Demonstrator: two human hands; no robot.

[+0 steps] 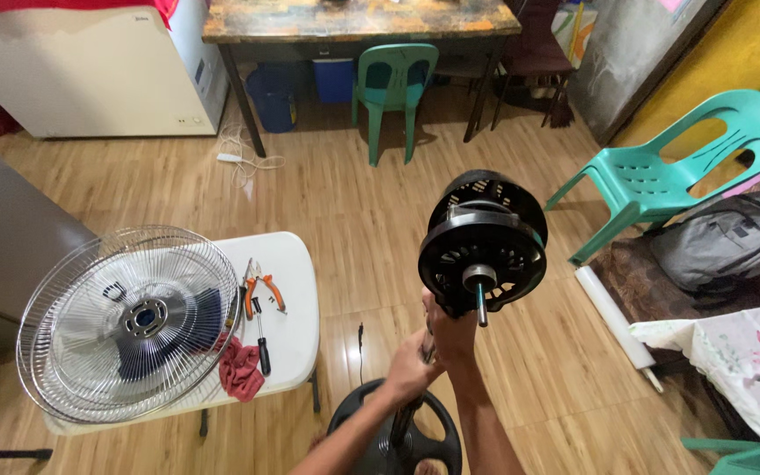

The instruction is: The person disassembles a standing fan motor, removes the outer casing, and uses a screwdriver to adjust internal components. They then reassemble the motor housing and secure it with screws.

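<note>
Hands meet on the upright pole (415, 400) of a stand fan, just below its black motor housing (484, 242), a little right of centre in the head view. Left hand (408, 369) comes in from seven o'clock and is wrapped around the pole, fingers pressed closed about it. Right hand (450, 332) sits directly above, touching the left, fingers curled shut on the neck where the housing joins the pole. Motor housing is bare of blade and guard; its metal shaft (481, 302) points toward the camera, tilted slightly down. Round black base (398, 440) stands on the wooden floor (354, 211) at six o'clock, beneath the forearms. At nine o'clock, well apart from the hands, a small white table (296, 303) carries stacked wire fan guards (125, 321) with the blue blade (208, 308) showing through them. Just beside the guards, on the table, lie orange-handled pliers (261, 286), a black-handled screwdriver (261, 343) and a red rag (241, 369). Green plastic chairs stand at twelve o'clock (393, 84) and two o'clock (688, 163); a grey backpack (723, 237) lies at three o'clock.
</note>
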